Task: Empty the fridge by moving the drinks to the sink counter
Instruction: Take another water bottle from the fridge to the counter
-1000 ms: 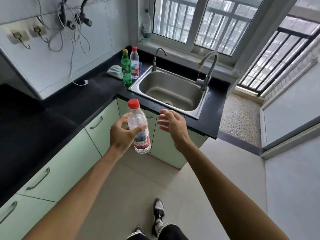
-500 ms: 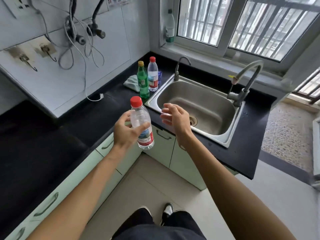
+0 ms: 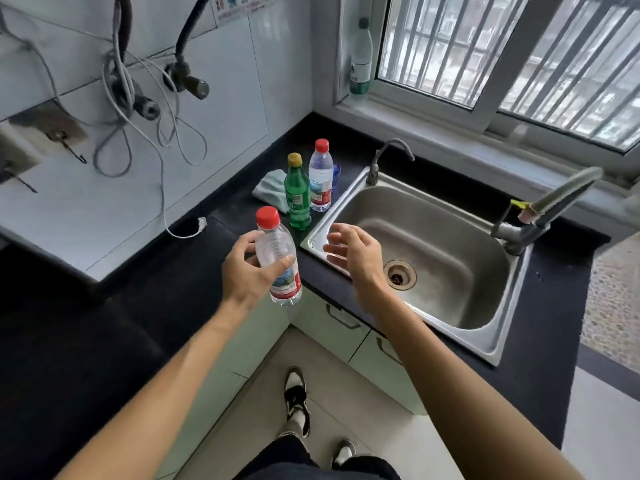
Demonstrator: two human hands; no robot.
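Note:
My left hand [image 3: 244, 270] grips a clear water bottle [image 3: 278, 258] with a red cap and red label, upright, above the front edge of the black sink counter [image 3: 194, 271]. My right hand [image 3: 355, 252] hovers open beside it, fingers spread, over the sink's left rim. Farther back on the counter, left of the steel sink [image 3: 433, 251], stand a green bottle [image 3: 297, 194] with a yellow cap and a second clear red-capped water bottle [image 3: 320, 176], side by side.
A pale cloth [image 3: 272, 190] lies behind the green bottle. A small tap [image 3: 384, 159] and a large grey tap [image 3: 550, 207] rise at the sink's back and right. Cables [image 3: 162, 140] hang on the wall. Another bottle [image 3: 361, 60] stands on the windowsill. Green cabinets [image 3: 349, 327] run below.
I have stepped closer to the counter. Both hands and the held bottle now sit nearer the two standing bottles and the sink's left rim.

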